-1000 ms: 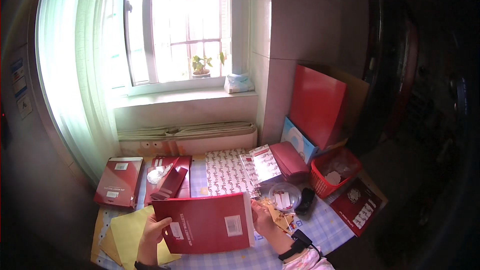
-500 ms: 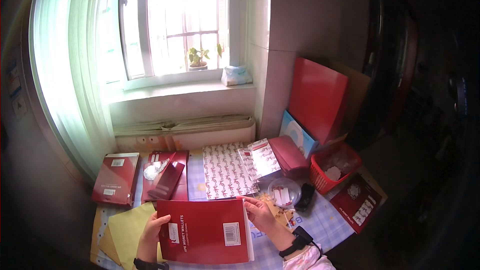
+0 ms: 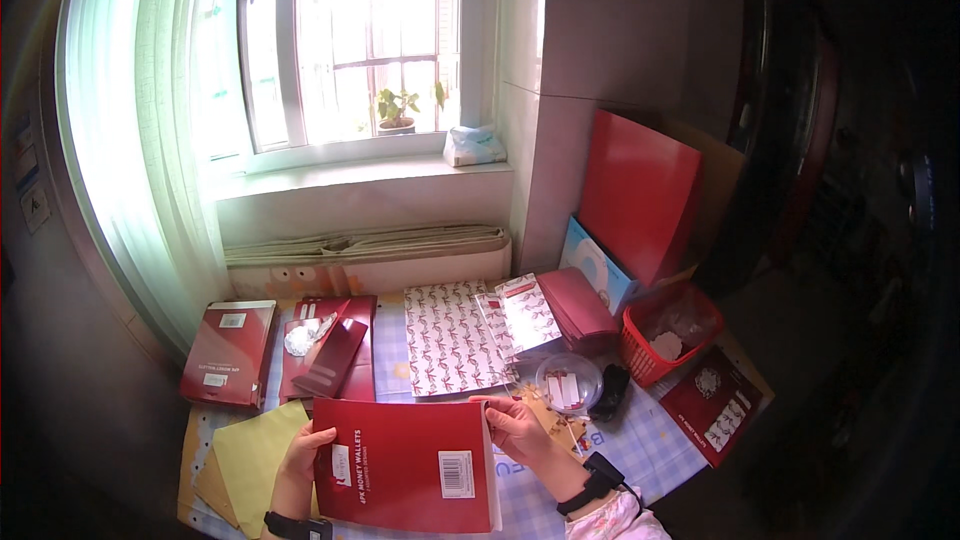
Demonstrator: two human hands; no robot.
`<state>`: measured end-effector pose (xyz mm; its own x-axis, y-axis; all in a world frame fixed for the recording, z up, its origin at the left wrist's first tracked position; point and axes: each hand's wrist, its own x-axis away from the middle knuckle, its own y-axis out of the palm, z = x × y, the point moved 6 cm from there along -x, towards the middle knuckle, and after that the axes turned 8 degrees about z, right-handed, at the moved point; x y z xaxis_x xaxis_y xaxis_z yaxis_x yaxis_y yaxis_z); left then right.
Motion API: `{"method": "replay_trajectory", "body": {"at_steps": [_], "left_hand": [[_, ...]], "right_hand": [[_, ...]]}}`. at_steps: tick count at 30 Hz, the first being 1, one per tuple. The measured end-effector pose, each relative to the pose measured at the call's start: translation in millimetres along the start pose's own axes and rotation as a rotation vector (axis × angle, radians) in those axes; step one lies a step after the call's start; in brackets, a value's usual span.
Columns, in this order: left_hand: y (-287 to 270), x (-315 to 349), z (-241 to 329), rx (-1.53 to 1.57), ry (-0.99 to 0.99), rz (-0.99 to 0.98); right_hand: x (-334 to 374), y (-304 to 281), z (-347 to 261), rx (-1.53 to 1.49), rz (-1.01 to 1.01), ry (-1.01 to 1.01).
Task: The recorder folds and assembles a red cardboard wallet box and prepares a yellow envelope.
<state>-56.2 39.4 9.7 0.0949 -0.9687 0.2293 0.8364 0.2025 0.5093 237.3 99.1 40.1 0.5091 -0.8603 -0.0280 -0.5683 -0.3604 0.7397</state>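
Between my two hands, at the near edge of the table, is a flat dark red card folder (image 3: 405,475) with white lettering, a white sticker and a barcode label. My left hand (image 3: 304,452) grips its left edge, thumb on top. At the upper right corner my right hand (image 3: 515,430) pinches the folder, where a pale inner edge shows along the side. Under my left forearm lies a yellow sheet (image 3: 255,460). Just beyond the folder is a white sheet with a red pattern (image 3: 455,340).
Stacked red folders (image 3: 230,355) lie at the left, with more red card pieces (image 3: 340,365) beside them. To the right stand a round clear tub (image 3: 568,385), a black item (image 3: 612,392), a red basket (image 3: 645,355) and a large red board (image 3: 640,195). Another red folder (image 3: 690,410) rests at the right edge.
The folder and both hands have shifted very slightly. Both hands keep the same hold, and the other things on the table stay as they were.
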Motion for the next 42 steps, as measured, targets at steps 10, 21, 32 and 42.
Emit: {"method": "replay_trajectory", "body": {"at_steps": [10, 21, 32, 42], "left_hand": [[1, 0, 1, 0.015, 0.003, -0.024], [1, 0, 2, -0.005, 0.0, -0.028], [-1, -4, 2, -0.059, 0.025, 0.038], [-3, -7, -2, -0.091, 0.006, 0.08]], "right_hand": [[0, 0, -2, 0.096, 0.078, -0.031], [0, -3, -3, 0.36, 0.213, -0.093], [-1, 3, 0, 0.614, 0.163, -0.018], [-9, -34, 21, 0.597, 0.32, -0.11]]}}
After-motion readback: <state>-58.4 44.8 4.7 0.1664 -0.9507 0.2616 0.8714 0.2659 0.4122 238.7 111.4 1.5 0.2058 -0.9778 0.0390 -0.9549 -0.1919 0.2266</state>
